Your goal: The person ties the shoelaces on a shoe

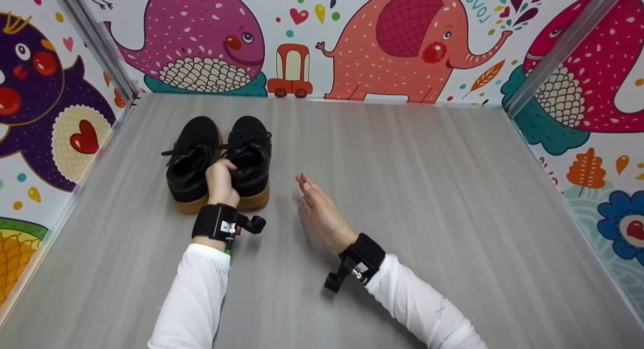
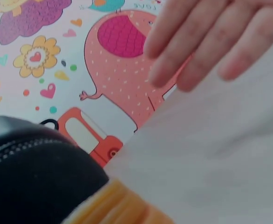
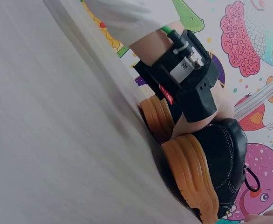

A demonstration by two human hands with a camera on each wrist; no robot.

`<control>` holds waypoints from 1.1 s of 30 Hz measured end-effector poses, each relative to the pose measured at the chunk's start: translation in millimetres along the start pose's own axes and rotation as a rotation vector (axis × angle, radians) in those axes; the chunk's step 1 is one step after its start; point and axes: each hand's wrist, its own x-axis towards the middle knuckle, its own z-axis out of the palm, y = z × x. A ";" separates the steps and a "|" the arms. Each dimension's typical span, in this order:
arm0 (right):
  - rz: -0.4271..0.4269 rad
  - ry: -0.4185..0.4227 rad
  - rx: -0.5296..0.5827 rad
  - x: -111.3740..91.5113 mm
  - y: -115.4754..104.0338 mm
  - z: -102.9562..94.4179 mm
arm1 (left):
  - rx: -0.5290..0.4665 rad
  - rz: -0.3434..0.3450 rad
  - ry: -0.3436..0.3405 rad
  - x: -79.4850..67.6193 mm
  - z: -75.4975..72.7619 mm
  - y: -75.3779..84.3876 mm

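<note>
A pair of black lace-up shoes with tan gum soles stands at the left, toes toward the back wall: the left shoe and the right shoe. My left hand reaches between them and grips their inner sides at the heel openings, thumb over the right shoe's collar; its other fingers are mostly hidden. My right hand is held to the right of the shoes, fingers straight and together, touching nothing. Its fingers show in the left wrist view too. From the right wrist view, the ridged sole sits along the grey surface.
The grey wood-grain surface extends right of the shoes and toward me. Panels printed with cartoon animals border the back and both sides. Metal corner posts rise at the back corners. Each wrist wears a black camera strap.
</note>
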 end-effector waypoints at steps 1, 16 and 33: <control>0.001 -0.001 -0.001 -0.5 -0.2 0.0 | 0.005 -0.002 -0.001 0.8 -0.5 0.4; 0.008 0.003 0.046 -2.6 -3.0 -2.5 | 0.257 -0.026 -0.003 3.6 -2.8 10.9; -0.002 0.041 0.059 -5.8 -9.1 -20.1 | 0.380 -0.140 -0.064 -8.9 -7.2 18.9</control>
